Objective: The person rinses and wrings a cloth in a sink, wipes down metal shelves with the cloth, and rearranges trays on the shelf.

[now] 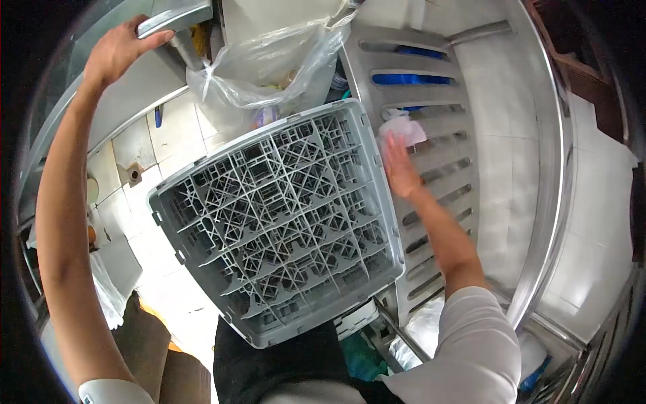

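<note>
Grey lattice rack (289, 213) | left hand (118, 52) clamped on metal bar (175, 19) | right hand (402, 168) at pink wad (406, 129), grip unclear

Glare on floor tiles (176, 296), dark curved edges

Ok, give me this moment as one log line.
left hand: gripping metal bar | right hand: touching pale pink cloth over slatted shelf | grey rack: between arms

The clear bag (232, 111) is blurring its contents (266, 116), the slatted metal shelf (447, 155) is partly hiding blue material (414, 79) beneath, the grey crate (277, 215) is covering some black clothing (282, 360), and the bottom edge is cutting off the left sleeve (114, 391).
</note>
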`<state>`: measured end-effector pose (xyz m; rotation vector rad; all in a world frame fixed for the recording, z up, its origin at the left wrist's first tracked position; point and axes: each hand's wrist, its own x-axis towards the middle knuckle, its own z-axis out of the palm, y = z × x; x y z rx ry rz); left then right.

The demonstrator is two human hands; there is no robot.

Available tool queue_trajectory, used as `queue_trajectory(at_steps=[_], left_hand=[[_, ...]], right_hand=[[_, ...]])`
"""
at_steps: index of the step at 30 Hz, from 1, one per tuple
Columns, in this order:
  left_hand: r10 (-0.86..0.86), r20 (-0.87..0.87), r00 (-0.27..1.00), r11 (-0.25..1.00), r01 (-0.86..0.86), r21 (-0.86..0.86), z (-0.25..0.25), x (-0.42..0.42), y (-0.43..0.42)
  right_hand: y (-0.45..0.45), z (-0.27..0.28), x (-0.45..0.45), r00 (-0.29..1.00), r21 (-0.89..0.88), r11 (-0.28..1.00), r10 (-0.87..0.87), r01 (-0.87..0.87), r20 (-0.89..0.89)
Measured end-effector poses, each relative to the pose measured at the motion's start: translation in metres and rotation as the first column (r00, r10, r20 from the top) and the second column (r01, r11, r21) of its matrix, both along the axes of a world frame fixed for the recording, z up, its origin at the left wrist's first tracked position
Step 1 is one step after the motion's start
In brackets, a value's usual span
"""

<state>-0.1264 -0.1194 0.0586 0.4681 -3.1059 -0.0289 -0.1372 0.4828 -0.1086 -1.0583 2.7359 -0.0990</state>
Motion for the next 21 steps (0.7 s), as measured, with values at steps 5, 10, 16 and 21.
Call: queue_trajectory(at_steps=[5, 10, 16, 21], left_hand=[[-0.025, -0.03, 0.999, 0.999, 0.026, 0.024, 0.001, 0.001, 0.003], [-0.037, -0.004, 0.999, 0.998, 0.037, 0.047, 0.0, -0.001, 0.002], [0.0, 0.022, 1.0, 1.0, -0.001, 0.03, -0.006, -0.004, -0.008], [-0.012, -0.076, 0.997, 0.998, 0.017, 0.062, -0.036, -0.006, -0.044]], right_hand=[[0.024, 0.018, 0.062, 0.998, 0.061, 0.998, 0.002, -0.005, 0.058], [0.051, 0.017, 0.086, 0.963, 0.137, 0.958, -0.262, 0.252, 0.058], [0.058, -0.036, 0.02, 0.845, 0.001, 0.863, -0.495, 0.506, -0.201], [0.14, -0.06, -0.08, 0.663, -0.019, 0.701, -0.683, 0.713, -0.306]])
